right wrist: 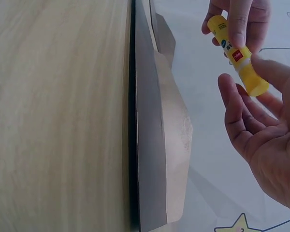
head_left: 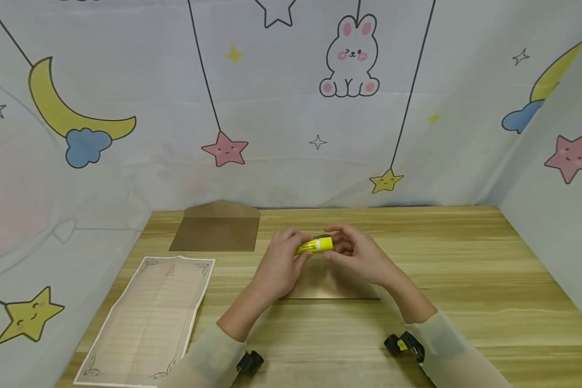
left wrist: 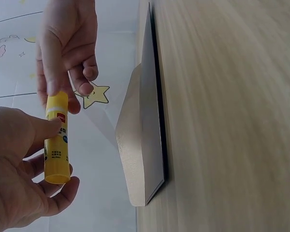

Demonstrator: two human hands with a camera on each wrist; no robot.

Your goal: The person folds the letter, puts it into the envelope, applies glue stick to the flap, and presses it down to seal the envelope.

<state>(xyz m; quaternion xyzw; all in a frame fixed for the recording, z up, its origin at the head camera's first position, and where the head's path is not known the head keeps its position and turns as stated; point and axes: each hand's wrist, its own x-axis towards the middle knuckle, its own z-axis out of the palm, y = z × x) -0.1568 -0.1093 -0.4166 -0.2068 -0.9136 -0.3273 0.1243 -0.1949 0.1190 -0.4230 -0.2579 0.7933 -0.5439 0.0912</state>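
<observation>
A yellow glue stick [head_left: 314,246] with a yellow cap is held above the table, its red label showing in both wrist views. My left hand [head_left: 277,265] grips its barrel between thumb and fingers. At the capped end is my right hand [head_left: 366,260]; its thumb lies against the cap [right wrist: 253,83] in the right wrist view, while the other fingers are spread and loosely bent. Below both hands a brown envelope [head_left: 332,286] lies on the table, partly hidden by them. Its raised flap [left wrist: 131,140] shows in the left wrist view.
Another brown envelope [head_left: 215,234] with its flap up lies at the table's back left. In front of it rests a cream sheet of lined letter paper [head_left: 147,323] with an ornate border. A patterned cloth [head_left: 291,108] hangs behind the wooden table [head_left: 475,280].
</observation>
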